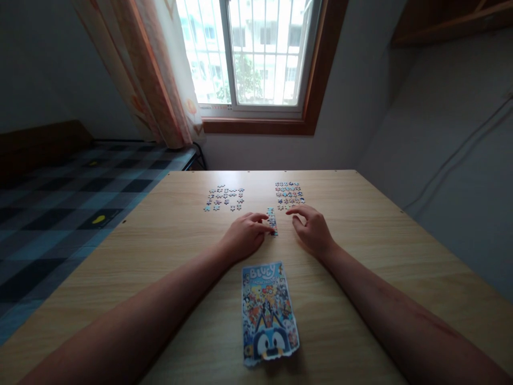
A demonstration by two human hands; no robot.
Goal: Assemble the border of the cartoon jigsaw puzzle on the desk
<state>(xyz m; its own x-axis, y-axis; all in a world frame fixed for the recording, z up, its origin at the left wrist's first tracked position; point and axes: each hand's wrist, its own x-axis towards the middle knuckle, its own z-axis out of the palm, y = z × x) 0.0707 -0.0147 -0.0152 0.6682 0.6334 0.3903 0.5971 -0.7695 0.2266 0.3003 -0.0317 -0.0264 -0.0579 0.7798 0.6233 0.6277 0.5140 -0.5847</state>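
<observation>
My left hand (249, 233) rests on the table with its fingers apart, the fingertips touching the left edge of a narrow strip of joined jigsaw pieces (272, 220). To the right of that strip, my right hand (311, 227) is curved with thumb and index finger apart, and nothing shows between them. Just beyond it lies a block of loose jigsaw pieces (289, 194) in rows. Another scattered group of jigsaw pieces (226, 198) lies past my left hand. Nearest me, between my forearms, is a picture sheet (269, 315) marked "Bluey", with a torn lower edge.
The wooden table (352, 299) reaches toward a wall with a barred window (264, 53). On the left stands a bed with a checked cover (80, 198), beside an orange curtain (140, 69). A cable (452, 155) hangs along the right wall, below a wooden shelf (452, 27).
</observation>
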